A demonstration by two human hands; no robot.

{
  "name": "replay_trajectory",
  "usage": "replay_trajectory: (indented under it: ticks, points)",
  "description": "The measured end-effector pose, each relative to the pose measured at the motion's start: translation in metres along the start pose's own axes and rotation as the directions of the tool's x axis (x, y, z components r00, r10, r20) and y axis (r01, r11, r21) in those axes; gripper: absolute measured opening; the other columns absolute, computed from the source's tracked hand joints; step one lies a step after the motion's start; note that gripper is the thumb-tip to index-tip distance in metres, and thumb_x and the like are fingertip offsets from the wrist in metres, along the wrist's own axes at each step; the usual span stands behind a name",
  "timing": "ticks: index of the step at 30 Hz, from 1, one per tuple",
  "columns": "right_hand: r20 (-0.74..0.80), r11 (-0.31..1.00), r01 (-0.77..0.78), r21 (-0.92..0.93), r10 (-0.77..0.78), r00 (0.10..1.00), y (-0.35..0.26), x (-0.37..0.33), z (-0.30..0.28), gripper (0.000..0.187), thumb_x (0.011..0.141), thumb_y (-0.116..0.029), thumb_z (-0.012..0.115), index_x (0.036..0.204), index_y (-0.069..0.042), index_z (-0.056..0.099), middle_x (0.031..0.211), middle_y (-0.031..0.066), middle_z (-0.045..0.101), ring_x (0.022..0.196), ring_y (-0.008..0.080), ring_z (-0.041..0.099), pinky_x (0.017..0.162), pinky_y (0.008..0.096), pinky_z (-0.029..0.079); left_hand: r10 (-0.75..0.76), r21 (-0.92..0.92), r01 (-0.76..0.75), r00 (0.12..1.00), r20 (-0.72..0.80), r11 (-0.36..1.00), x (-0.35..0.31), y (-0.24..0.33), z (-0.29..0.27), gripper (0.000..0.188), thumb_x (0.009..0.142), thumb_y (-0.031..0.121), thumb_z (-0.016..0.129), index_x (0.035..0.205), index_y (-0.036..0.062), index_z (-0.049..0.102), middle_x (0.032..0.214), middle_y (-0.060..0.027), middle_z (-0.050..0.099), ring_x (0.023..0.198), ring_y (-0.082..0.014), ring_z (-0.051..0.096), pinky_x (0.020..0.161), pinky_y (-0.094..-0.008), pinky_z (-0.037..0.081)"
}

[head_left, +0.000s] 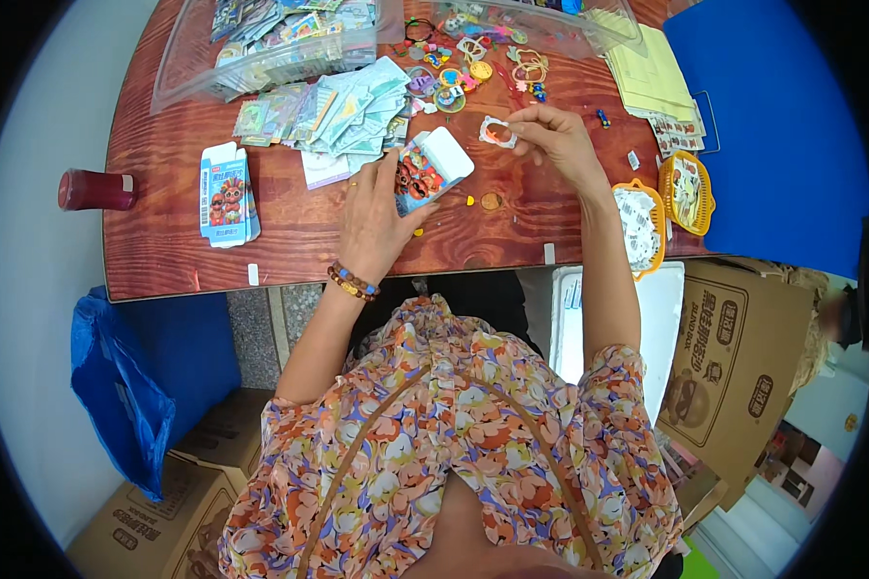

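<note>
Head view, left hand gripping open small carton, right hand pinching sachet

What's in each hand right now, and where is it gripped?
Left hand holds the open small box by its lower end. Right hand pinches a small white packet by its right edge.

Bright, even light fills the frame, with soft, short shadows under the hands on the bench. A pale sheen of glare lies on the clear plastic trays at the top. The middle is sharp; toward the rim the fisheye bends straight edges and detail smears, with a dark, blue-fringed vignette closing all four corners
</note>
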State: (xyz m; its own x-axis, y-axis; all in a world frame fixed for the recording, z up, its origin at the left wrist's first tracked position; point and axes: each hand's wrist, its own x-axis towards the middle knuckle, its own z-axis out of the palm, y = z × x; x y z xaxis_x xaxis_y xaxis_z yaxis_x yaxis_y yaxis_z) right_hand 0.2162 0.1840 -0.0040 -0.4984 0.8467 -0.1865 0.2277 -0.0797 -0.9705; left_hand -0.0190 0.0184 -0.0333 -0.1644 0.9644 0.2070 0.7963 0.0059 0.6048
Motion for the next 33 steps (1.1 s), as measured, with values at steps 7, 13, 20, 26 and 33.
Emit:
replay_trajectory:
  ticks: [7, 13, 20, 26, 33]
  points:
    - [0.047, 0.999, 0.022, -0.028, -0.021, 0.999, -0.037, -0.019, 0.027, 0.015, 0.094, -0.015, 0.067, 0.103, -0.004, 0.071, 0.087, 0.0016, 0.073, 0.067, 0.0036, 0.063, 0.055, 0.0182, 0.043, 0.035, 0.078, -0.033, 0.999, -0.013, 0.996, 0.000, 0.008, 0.000, 0.082, 0.069, 0.030, 0.086, 0.137, 0.0035, 0.048, 0.115, -0.0148, 0.055, 0.105, -0.0340, 0.057, 0.085, -0.0451, 0.051]
    - [0.035, 0.940, 0.133, -0.314, -0.128, 0.991, -0.046, -0.032, 0.057, 0.015, 0.092, -0.015, 0.066, 0.098, -0.002, 0.072, 0.081, 0.0031, 0.071, 0.066, 0.0098, 0.063, 0.059, 0.0241, 0.047, 0.077, 0.042, -0.076, 0.997, -0.029, 0.996, -0.002, 0.016, -0.003, 0.082, 0.070, 0.030, 0.086, 0.137, 0.0034, 0.048, 0.112, -0.0157, 0.055, 0.103, -0.0357, 0.057, 0.084, -0.0459, 0.051]
    - [0.153, 0.505, 0.287, -0.814, -0.291, 0.945, -0.054, -0.039, 0.083, 0.016, 0.092, -0.013, 0.062, 0.100, -0.004, 0.072, 0.085, 0.0137, 0.070, 0.069, 0.0199, 0.070, 0.064, 0.0356, 0.052, 0.063, -0.016, -0.064, 0.998, -0.020, 0.998, -0.004, 0.018, 0.000, 0.082, 0.070, 0.028, 0.086, 0.138, 0.0036, 0.047, 0.113, -0.0165, 0.055, 0.103, -0.0367, 0.057, 0.083, -0.0467, 0.051]
    - [0.102, 0.727, 0.368, -0.579, -0.384, 0.918, -0.045, -0.047, 0.066, 0.020, 0.096, -0.009, 0.059, 0.111, -0.001, 0.069, 0.093, 0.0113, 0.072, 0.060, 0.0151, 0.066, 0.055, 0.0299, 0.051, 0.064, -0.050, -0.068, 0.996, -0.065, 0.996, -0.005, 0.011, 0.004, 0.081, 0.070, 0.027, 0.086, 0.137, 0.0029, 0.047, 0.114, -0.0171, 0.054, 0.103, -0.0375, 0.056, 0.083, -0.0477, 0.051]
    - [0.075, 0.845, 0.280, -0.457, -0.277, 0.958, -0.040, -0.049, 0.080, 0.022, 0.098, -0.009, 0.058, 0.117, -0.001, 0.066, 0.093, 0.0081, 0.071, 0.058, 0.0093, 0.061, 0.050, 0.0236, 0.048, 0.060, -0.079, -0.060, 0.998, -0.013, 0.995, -0.005, 0.013, 0.009, 0.082, 0.071, 0.028, 0.085, 0.138, 0.0013, 0.046, 0.114, -0.0175, 0.054, 0.103, -0.0374, 0.057, 0.085, -0.0470, 0.050]
